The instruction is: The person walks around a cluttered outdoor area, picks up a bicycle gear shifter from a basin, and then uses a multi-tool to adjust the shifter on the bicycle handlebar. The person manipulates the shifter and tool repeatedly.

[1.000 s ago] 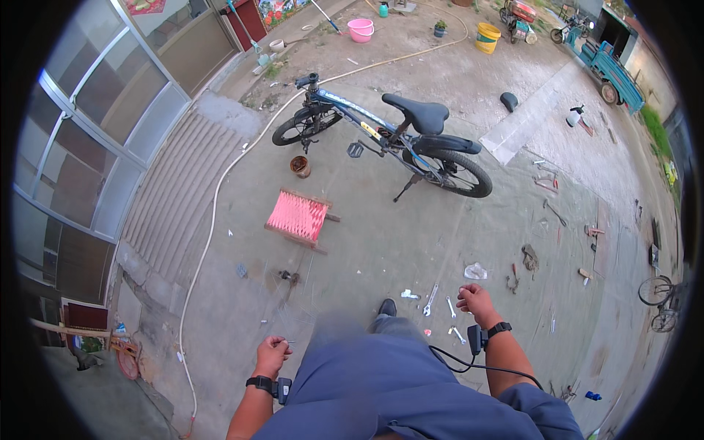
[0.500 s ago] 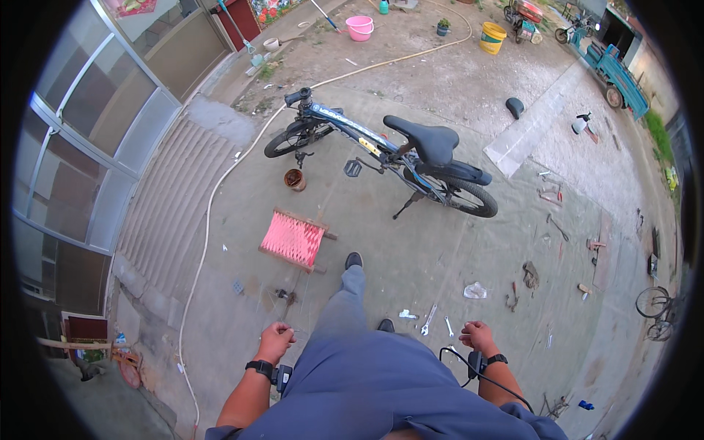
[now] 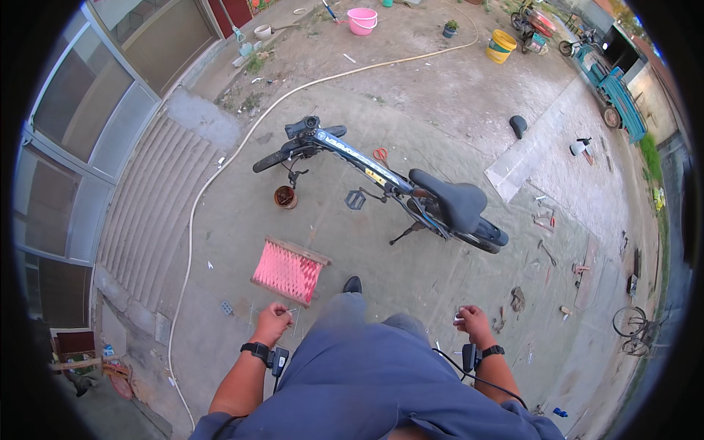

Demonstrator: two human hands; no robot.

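Observation:
My left hand (image 3: 274, 324) is closed in a pinch, with a small thin thing at its fingertips that is too small to name. Curled fingers on my right hand (image 3: 474, 323) close around a small pale thing I cannot make out. Ahead of me stands a blue bicycle (image 3: 359, 165) with a black saddle (image 3: 455, 198), a pedal (image 3: 355, 199) facing me. Between my left hand and the bicycle is a low wooden stool (image 3: 290, 270) with a pink woven seat. Neither hand touches the bicycle or the stool.
A rusty brown can (image 3: 285, 196) stands near the front wheel. Red-handled scissors (image 3: 380, 155) lie beyond the frame. Tools and a crumpled glove (image 3: 518, 299) are scattered at right. A pale hose (image 3: 192, 242) curves along the left, beside ribbed steps (image 3: 143, 213).
My view has shifted forward, so the bicycle and stool appear closer. Both hands appear higher in the picture. The red-handled scissors have come into sight behind the bicycle frame.

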